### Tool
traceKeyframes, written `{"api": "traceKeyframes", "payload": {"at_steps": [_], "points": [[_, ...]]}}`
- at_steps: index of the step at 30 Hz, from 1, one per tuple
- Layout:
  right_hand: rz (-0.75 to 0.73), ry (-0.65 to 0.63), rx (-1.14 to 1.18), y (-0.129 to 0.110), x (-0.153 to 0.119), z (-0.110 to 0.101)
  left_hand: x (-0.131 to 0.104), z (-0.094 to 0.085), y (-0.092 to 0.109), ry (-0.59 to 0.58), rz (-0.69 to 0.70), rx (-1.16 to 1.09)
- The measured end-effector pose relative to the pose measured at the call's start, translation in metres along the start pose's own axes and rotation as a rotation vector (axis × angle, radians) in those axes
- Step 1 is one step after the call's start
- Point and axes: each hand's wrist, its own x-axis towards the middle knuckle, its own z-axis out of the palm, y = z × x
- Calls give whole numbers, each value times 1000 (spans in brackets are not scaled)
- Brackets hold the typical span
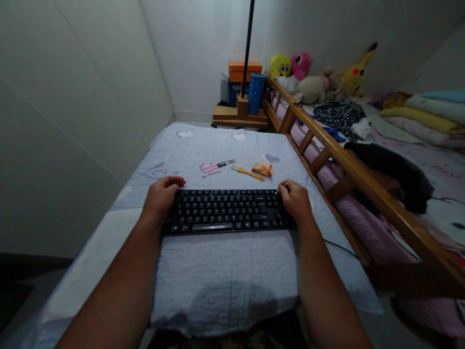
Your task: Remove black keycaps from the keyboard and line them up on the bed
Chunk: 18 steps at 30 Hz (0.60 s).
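Note:
A black keyboard (pixel 225 211) lies across the cloth-covered table. At its left end my left hand (pixel 162 196) grips the upper corner, fingers curled past the far edge. My right hand (pixel 295 198) hovers over the number pad, pinching a thin white stick that looks like a cotton swab (pixel 277 192). Beyond the keyboard lie a small yellow-handled brush (pixel 250 173), a crumpled orange packet or cloth (pixel 262 169) and a small tool with a black grip and metal end (pixel 225 164). Another thin swab-like stick (pixel 211 173) rests near them.
A wooden bed rail (pixel 327 145) runs along the right, with bedding and plush toys behind it. At the back a black pole (pixel 247 48) rises from a wooden base beside a blue roller (pixel 256 94). The keyboard cable (pixel 341 246) trails right.

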Motion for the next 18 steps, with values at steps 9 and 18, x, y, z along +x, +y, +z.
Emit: {"api": "traceKeyframes", "payload": {"at_steps": [9, 18], "points": [[-30, 14, -19, 4, 1, 3, 2, 0, -4, -3, 9, -7], [-29, 32, -42, 7, 2, 6, 2, 0, -3, -3, 24, 15]]}}
